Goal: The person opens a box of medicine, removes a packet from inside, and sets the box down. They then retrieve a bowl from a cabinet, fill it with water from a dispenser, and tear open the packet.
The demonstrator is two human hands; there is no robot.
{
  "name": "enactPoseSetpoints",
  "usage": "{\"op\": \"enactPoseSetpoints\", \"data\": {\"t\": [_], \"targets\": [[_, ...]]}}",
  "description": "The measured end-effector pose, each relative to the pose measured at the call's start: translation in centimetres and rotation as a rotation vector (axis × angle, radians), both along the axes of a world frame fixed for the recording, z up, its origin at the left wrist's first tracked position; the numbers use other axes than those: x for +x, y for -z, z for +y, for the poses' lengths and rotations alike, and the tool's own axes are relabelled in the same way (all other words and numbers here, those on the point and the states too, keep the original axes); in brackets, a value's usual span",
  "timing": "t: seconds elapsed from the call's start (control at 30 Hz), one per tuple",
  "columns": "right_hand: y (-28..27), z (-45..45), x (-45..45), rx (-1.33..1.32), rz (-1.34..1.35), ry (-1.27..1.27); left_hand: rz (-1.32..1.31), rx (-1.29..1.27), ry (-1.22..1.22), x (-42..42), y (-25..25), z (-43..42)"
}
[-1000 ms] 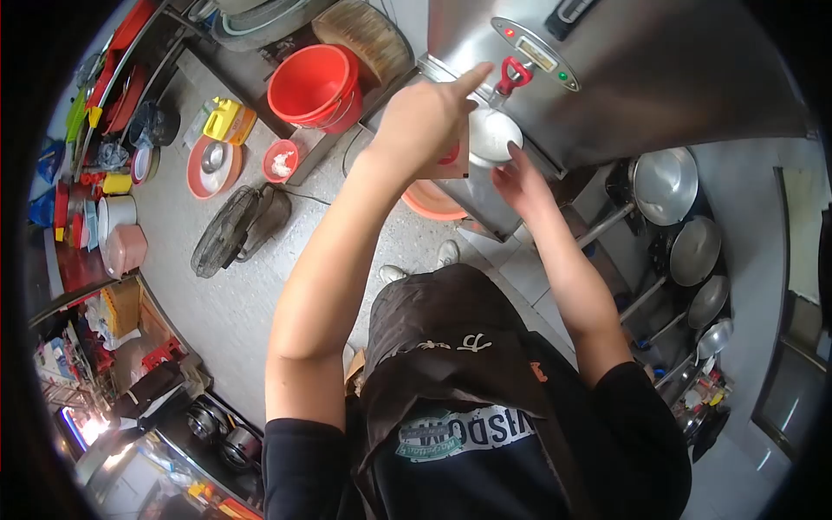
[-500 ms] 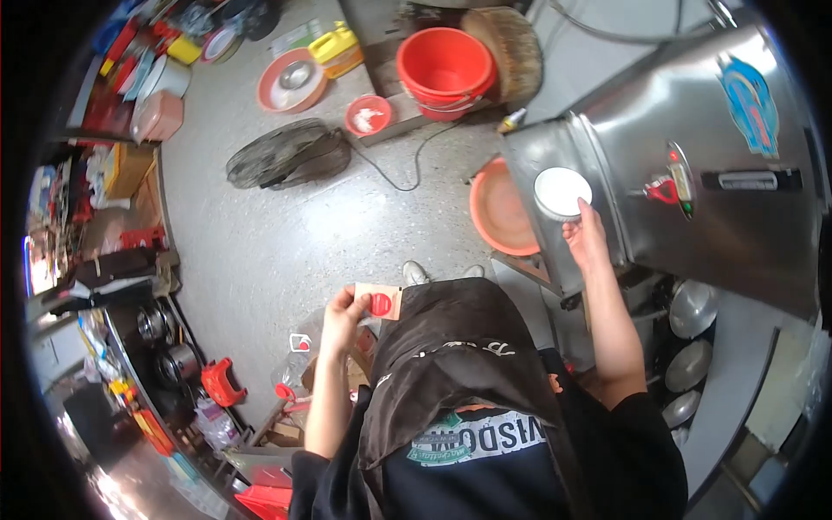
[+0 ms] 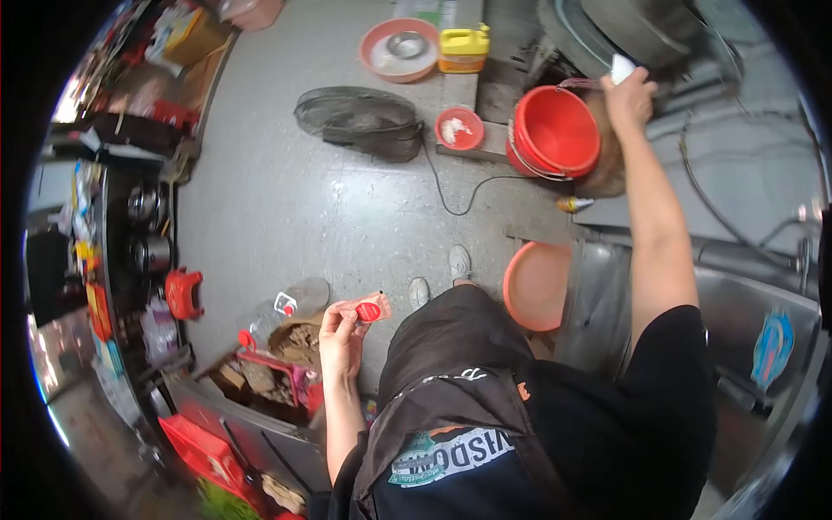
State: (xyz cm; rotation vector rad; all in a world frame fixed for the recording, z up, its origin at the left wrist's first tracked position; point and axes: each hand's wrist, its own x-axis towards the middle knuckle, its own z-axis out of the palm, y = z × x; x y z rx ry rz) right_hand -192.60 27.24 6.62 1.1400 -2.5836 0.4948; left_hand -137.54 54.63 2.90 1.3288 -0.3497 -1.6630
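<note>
My left hand (image 3: 343, 336) is closed on a small tan packet (image 3: 371, 309) with a round red label, held at the left of my apron. Stretched out to the upper right, my right hand (image 3: 630, 100) grips a white bowl (image 3: 620, 68), seen mostly edge-on and partly hidden by the fingers. This hand is just right of the red bucket (image 3: 560, 132), near a stack of large grey basins (image 3: 646, 30). Whether the bowl touches anything is not clear.
A black fan (image 3: 360, 120) lies on the floor, its cord trailing right. Beyond are a small red bowl (image 3: 459, 128), a yellow jug (image 3: 464, 49) and a pink basin (image 3: 399, 50). An orange basin (image 3: 537, 286) sits beside the steel counter (image 3: 594, 299). A box of scraps (image 3: 260, 381) stands lower left.
My view has turned left. The right hand has carried the white bowl away from the steel counter to beside the red bucket. The packet stays in my left hand.
</note>
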Motion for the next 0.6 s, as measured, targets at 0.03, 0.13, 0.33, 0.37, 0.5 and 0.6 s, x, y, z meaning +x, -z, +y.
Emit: {"op": "enactPoseSetpoints", "data": {"t": [0.03,0.13,0.33,0.37,0.5,0.6], "targets": [[-0.6,-1.4,-1.1,0.085,0.073,-0.074,-0.001,-0.006,-0.042,-0.4,-0.4,0.1],[-0.4,-5.1,-3.8,0.011,0.123,-0.021,0.069,0.049,-0.243,-2.0,-0.1,1.3],[13.6,-6.8,-11.1,-0.396,-1.335,0.016,0.126,0.045,-0.371,-3.1,-0.6,3.4],[14.3,-5.4,-8.2,-0.413,-1.451,0.078,0.131,0.045,-0.416,-2.9,-0.9,4.2],[17.2,1.8,4.7,0.031,-1.776,-0.115,0.214,-0.080,-0.509,-0.8,-2.2,6.6],[14.6,9.9,19.3,0.284,-1.856,-0.277,0.345,-0.140,-0.653,0.5,-1.6,11.6]]}}
